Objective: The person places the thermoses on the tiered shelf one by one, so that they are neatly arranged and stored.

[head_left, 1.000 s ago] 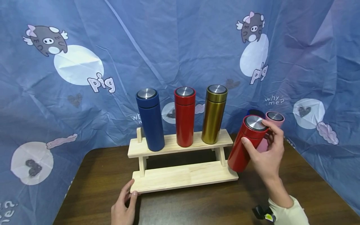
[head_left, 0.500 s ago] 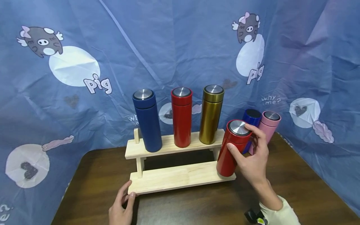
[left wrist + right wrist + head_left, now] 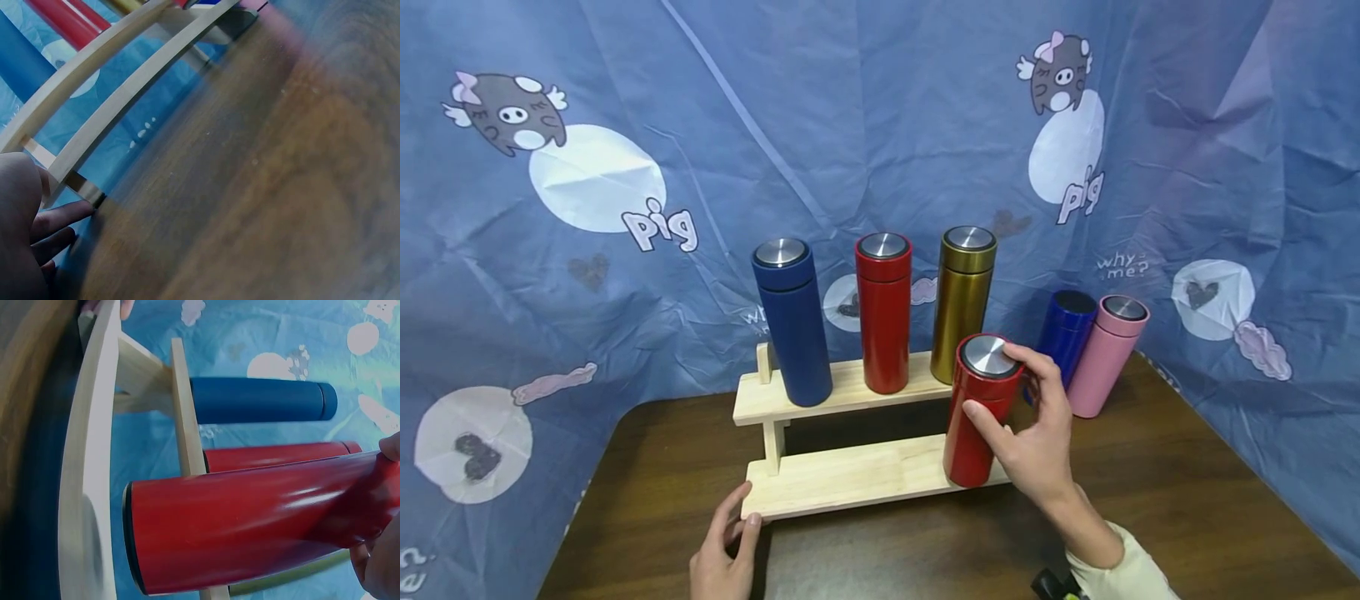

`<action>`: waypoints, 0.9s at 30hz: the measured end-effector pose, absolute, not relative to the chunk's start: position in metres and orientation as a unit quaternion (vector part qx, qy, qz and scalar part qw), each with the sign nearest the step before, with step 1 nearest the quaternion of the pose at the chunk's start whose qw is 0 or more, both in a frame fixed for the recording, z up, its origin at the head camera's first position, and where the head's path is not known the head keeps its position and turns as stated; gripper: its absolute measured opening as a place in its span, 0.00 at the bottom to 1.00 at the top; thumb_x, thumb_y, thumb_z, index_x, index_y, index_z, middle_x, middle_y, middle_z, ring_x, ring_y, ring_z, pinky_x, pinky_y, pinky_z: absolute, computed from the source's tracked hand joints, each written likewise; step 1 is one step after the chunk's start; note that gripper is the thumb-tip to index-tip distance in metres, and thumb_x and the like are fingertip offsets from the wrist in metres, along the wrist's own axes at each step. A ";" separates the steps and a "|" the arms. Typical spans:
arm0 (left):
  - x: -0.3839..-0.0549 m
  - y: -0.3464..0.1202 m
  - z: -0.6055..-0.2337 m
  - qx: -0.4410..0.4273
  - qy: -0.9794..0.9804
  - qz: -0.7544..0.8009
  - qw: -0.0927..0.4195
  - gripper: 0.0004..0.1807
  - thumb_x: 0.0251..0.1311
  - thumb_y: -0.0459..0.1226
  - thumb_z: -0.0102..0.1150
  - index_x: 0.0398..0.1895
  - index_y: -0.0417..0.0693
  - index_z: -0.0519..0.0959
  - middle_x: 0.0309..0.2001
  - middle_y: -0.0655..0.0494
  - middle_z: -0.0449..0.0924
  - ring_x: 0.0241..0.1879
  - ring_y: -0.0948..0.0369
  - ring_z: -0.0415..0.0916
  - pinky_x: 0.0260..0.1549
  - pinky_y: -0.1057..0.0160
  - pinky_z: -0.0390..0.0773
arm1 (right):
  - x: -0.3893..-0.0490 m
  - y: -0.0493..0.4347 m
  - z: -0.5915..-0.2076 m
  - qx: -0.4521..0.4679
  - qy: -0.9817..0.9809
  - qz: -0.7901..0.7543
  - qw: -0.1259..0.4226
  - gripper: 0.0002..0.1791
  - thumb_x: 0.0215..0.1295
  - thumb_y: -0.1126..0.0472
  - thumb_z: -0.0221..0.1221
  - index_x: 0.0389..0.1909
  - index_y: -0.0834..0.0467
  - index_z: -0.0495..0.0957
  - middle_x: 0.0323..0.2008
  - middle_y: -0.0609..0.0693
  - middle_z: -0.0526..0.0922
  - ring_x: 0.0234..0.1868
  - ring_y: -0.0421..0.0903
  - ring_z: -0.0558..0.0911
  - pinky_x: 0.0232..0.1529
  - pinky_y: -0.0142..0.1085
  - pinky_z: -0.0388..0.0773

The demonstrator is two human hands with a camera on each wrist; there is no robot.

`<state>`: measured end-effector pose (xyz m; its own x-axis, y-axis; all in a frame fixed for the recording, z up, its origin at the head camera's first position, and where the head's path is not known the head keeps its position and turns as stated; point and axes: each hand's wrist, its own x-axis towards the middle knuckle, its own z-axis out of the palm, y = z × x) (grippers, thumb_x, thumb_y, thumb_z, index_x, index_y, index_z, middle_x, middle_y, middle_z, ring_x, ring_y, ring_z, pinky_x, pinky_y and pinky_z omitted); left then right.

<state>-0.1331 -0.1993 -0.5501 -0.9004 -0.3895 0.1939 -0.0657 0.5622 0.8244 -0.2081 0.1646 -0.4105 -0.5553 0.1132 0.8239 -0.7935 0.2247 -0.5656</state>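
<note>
A: Quick, what's new?
B: The held red bottle [image 3: 972, 446]. A second ago it's off the right end of the rack [image 3: 772, 446]; now it's over the lower shelf [image 3: 850, 483], in from the right end, close to the front edge.
A: Down yet?
B: Doubt it. The right wrist view shows a sliver of gap under its base.
A: Fingers?
B: Right hand [image 3: 1037, 442] grasps the bottle near the top, thumb on the near side, a finger up at the lid [image 3: 987, 357]. Left hand [image 3: 726, 550] pinches the rack's front left corner, same spot as before.
A: Meaning?
B: My read: carrying about done, setting down not. Left hand seems to steady the rack.
A: The others?
B: Upper shelf [image 3: 847, 379], no change: blue bottle [image 3: 795, 333] toward the left end, other red bottle [image 3: 884, 325] mid, gold bottle [image 3: 961, 308] toward the right. Dark blue bottle [image 3: 1065, 329] and pink bottle [image 3: 1107, 362] stand on the table [image 3: 865, 558] past the rack's right end, less covered now.
</note>
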 end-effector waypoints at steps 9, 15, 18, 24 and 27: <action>-0.134 -0.197 -0.551 0.138 -0.867 -0.442 0.185 0.25 0.80 0.37 0.64 0.76 0.54 0.78 0.44 0.48 0.95 0.54 0.46 0.91 0.59 0.36 0.78 | -0.208 0.138 -0.406 0.281 -0.688 0.559 0.368 0.43 0.50 0.79 0.76 0.71 0.68 0.74 0.62 0.61 0.82 0.59 0.47 0.83 0.59 0.33 0.81; -0.133 -0.198 -0.550 0.134 -0.866 -0.447 0.179 0.25 0.80 0.38 0.64 0.76 0.53 0.78 0.44 0.46 0.95 0.55 0.43 0.91 0.59 0.34 0.78 | -0.205 0.119 -0.404 0.286 -0.688 0.570 0.348 0.42 0.52 0.76 0.77 0.71 0.67 0.74 0.63 0.62 0.82 0.59 0.46 0.83 0.60 0.33 0.80; -0.133 -0.199 -0.550 0.132 -0.866 -0.446 0.182 0.25 0.80 0.38 0.64 0.76 0.53 0.78 0.44 0.47 0.95 0.55 0.43 0.90 0.59 0.34 0.77 | -0.205 0.109 -0.404 0.287 -0.690 0.575 0.335 0.42 0.54 0.74 0.77 0.72 0.66 0.74 0.65 0.61 0.82 0.60 0.48 0.83 0.61 0.34 0.79; -0.134 -0.199 -0.551 0.130 -0.871 -0.438 0.179 0.24 0.81 0.38 0.63 0.77 0.53 0.77 0.45 0.47 0.95 0.55 0.42 0.90 0.58 0.34 0.78 | -0.205 0.085 -0.406 0.287 -0.693 0.581 0.316 0.40 0.58 0.69 0.78 0.72 0.62 0.74 0.64 0.58 0.82 0.60 0.51 0.84 0.60 0.38 0.81; -0.133 -0.199 -0.550 0.130 -0.871 -0.440 0.176 0.24 0.81 0.37 0.63 0.77 0.52 0.77 0.45 0.45 0.95 0.56 0.39 0.90 0.59 0.33 0.77 | -0.206 0.074 -0.407 0.291 -0.690 0.587 0.307 0.40 0.59 0.69 0.78 0.72 0.60 0.74 0.64 0.57 0.83 0.60 0.52 0.84 0.59 0.40 0.82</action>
